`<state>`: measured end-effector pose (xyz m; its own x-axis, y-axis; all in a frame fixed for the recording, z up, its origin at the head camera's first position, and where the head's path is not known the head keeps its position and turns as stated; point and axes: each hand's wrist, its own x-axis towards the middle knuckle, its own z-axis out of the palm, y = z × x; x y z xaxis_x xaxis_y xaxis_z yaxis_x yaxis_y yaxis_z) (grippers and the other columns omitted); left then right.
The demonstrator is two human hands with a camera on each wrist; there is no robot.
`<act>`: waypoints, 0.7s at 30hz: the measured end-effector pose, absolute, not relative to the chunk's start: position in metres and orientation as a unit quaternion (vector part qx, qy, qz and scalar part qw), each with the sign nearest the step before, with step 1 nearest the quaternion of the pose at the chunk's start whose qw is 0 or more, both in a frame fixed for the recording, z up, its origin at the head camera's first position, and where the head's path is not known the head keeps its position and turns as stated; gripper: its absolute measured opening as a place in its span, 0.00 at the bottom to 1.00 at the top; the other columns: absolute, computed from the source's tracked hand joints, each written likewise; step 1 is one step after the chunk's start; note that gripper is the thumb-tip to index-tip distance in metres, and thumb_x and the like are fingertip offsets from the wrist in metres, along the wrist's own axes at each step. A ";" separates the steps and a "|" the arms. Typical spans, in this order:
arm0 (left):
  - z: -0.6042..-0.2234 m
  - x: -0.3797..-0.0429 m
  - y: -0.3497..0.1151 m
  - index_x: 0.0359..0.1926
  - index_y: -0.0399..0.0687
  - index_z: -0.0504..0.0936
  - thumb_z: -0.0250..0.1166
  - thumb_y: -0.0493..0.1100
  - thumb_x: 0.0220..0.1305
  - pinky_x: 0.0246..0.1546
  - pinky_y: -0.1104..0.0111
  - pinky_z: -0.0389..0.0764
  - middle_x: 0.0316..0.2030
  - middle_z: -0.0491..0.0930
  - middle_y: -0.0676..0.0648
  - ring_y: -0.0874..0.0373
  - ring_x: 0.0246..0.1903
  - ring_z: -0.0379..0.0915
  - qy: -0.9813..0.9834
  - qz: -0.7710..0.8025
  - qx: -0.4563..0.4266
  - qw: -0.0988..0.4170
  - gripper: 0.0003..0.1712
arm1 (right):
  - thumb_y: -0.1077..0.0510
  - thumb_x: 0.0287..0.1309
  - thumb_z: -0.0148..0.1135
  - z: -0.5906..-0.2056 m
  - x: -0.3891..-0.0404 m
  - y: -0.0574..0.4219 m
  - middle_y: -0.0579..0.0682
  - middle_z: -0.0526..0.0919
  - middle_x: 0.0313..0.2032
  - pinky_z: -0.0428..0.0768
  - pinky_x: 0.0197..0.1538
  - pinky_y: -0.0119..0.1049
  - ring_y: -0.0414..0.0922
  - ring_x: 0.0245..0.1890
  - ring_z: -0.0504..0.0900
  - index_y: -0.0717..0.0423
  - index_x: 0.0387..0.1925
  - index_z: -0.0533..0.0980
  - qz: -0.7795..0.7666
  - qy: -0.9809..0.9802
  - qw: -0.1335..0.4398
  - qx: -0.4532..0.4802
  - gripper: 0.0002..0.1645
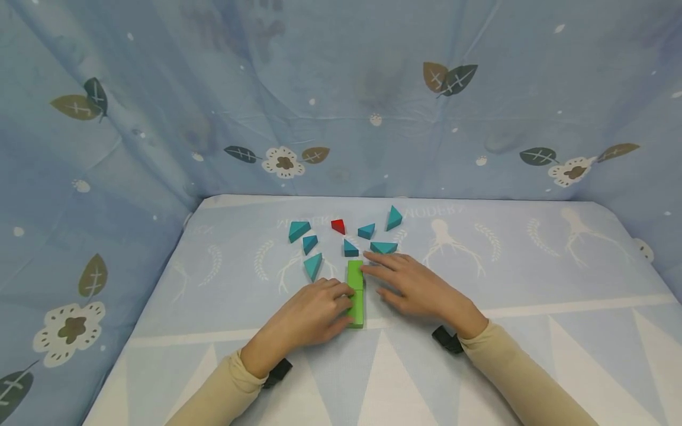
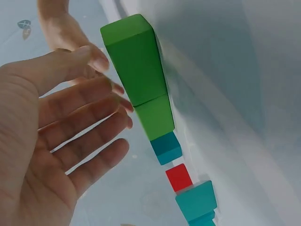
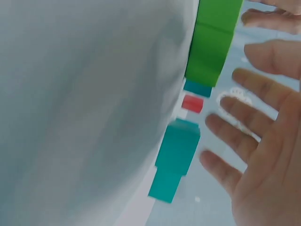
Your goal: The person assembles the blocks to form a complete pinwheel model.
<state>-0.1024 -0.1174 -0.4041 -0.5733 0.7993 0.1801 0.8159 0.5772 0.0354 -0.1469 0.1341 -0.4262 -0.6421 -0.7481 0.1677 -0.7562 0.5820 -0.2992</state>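
Observation:
Two green blocks [image 1: 355, 275] lie end to end in a line on the cloth-covered table. To their left is my left hand [image 1: 318, 310], its fingertips overlapping the blocks' edge in the head view. In the left wrist view the fingers [image 2: 89, 122] are spread and loosely bent, gripping nothing; whether a fingertip touches the green is unclear. My right hand [image 1: 410, 284] hovers on the other side with fingers apart, its tips close to the far green block. The right wrist view has that hand's fingers [image 3: 247, 115] extended, holding nothing.
Beyond the green blocks lie several teal triangular blocks [image 1: 313, 266], some darker blue-teal ones [image 1: 350, 248] and a small red block [image 1: 338, 226]. A patterned blue curtain [image 1: 341, 106] rises behind the table [image 1: 533, 266]. Each wrist carries a black device [image 1: 447, 339].

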 end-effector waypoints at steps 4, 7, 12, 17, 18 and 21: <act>-0.405 -0.103 -0.117 0.44 0.49 0.87 0.68 0.53 0.62 0.53 0.64 0.79 0.51 0.83 0.50 0.56 0.51 0.78 -0.883 -0.076 -0.456 0.078 0.16 | 0.54 0.64 0.62 -0.428 -0.156 0.142 0.54 0.66 0.70 0.64 0.70 0.55 0.53 0.70 0.66 0.52 0.68 0.69 0.156 -0.904 0.049 0.396 0.31; -0.405 -0.103 -0.117 0.48 0.48 0.86 0.67 0.54 0.62 0.58 0.64 0.77 0.55 0.80 0.47 0.55 0.56 0.76 -0.885 -0.080 -0.454 0.067 0.19 | 0.54 0.64 0.61 -0.430 -0.161 0.148 0.55 0.65 0.71 0.65 0.69 0.55 0.54 0.70 0.64 0.54 0.68 0.68 0.145 -0.911 0.047 0.382 0.31; -0.407 -0.103 -0.118 0.52 0.46 0.84 0.66 0.56 0.63 0.62 0.63 0.74 0.60 0.77 0.45 0.53 0.61 0.73 -0.888 -0.081 -0.449 0.046 0.23 | 0.54 0.66 0.60 -0.432 -0.164 0.151 0.53 0.64 0.72 0.65 0.69 0.57 0.57 0.72 0.62 0.56 0.68 0.68 0.147 -0.914 0.023 0.377 0.31; -0.409 -0.103 -0.118 0.52 0.45 0.83 0.66 0.55 0.62 0.62 0.63 0.74 0.60 0.77 0.45 0.52 0.61 0.73 -0.889 -0.079 -0.450 0.040 0.24 | 0.55 0.65 0.60 -0.430 -0.163 0.150 0.52 0.64 0.72 0.67 0.67 0.59 0.61 0.71 0.62 0.57 0.68 0.69 0.146 -0.918 0.015 0.368 0.31; -0.409 -0.103 -0.118 0.52 0.45 0.83 0.67 0.55 0.62 0.62 0.63 0.74 0.59 0.77 0.45 0.52 0.61 0.73 -0.889 -0.079 -0.450 0.040 0.23 | 0.56 0.65 0.61 -0.430 -0.162 0.150 0.52 0.64 0.72 0.68 0.66 0.59 0.61 0.71 0.63 0.56 0.68 0.69 0.142 -0.920 0.016 0.365 0.31; -0.411 -0.104 -0.118 0.52 0.45 0.83 0.68 0.54 0.61 0.62 0.63 0.74 0.59 0.78 0.45 0.53 0.61 0.73 -0.888 -0.081 -0.450 0.040 0.23 | 0.56 0.64 0.61 -0.429 -0.161 0.150 0.52 0.64 0.72 0.71 0.63 0.60 0.59 0.69 0.65 0.55 0.68 0.69 0.127 -0.926 0.024 0.354 0.31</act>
